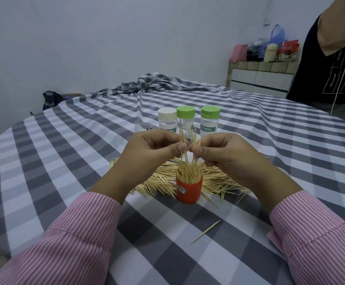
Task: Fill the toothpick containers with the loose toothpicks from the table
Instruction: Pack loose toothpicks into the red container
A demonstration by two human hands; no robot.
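Orange container [189,189]: upright on checked tablecloth [64,161], packed with toothpicks standing on end, near front of table. Loose toothpicks [218,182]: heaped behind and beside it; 1 stray toothpick [205,232] lies nearer. Left hand [149,155]: thumb and fingers pinch a small bunch of toothpicks [182,138] above container. Right hand [225,157]: pinches a second bunch [193,133] likewise. 3 clear capped containers behind: white-lidded [167,120], green-lidded [185,121], green-lidded [210,121].

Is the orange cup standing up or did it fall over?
Standing up. The orange cup sits upright on the checked cloth, its open top facing up and packed with toothpicks that stick out of it.
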